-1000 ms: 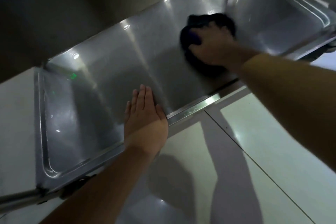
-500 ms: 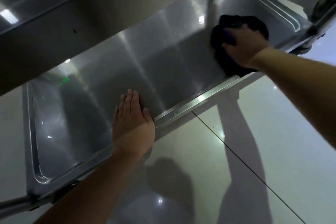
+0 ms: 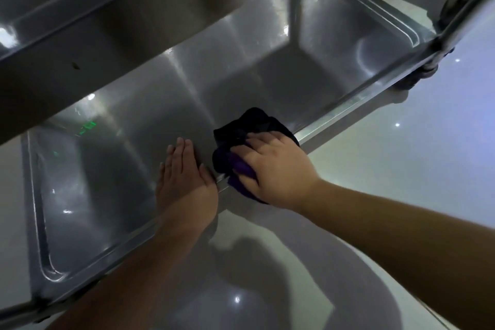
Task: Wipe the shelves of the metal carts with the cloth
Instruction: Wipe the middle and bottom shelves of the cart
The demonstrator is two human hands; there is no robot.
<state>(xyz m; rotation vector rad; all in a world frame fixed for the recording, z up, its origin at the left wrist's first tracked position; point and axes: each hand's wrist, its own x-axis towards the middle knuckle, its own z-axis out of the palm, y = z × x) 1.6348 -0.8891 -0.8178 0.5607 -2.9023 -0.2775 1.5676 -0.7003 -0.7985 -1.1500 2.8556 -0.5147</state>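
The lower shelf (image 3: 112, 169) of a stainless steel cart fills the middle of the view, shiny and rimmed. My right hand (image 3: 276, 171) presses a dark purple cloth (image 3: 241, 136) onto the shelf's near rim, with the cloth bunched under the fingers and palm. My left hand (image 3: 184, 177) lies flat on the shelf just left of the cloth, fingers together, its thumb almost touching the cloth. Part of the cloth is hidden under my right hand.
The cart's upper shelf (image 3: 93, 27) overhangs the far half of the lower one. A cart post (image 3: 439, 43) with a caster below stands at the right corner. Glossy pale floor tiles (image 3: 388, 169) spread to the right and near side.
My right hand has dragged the cloth from the shelf's far right part leftward and toward me, to the near rim beside my left hand. The left hand has stayed flat in place.
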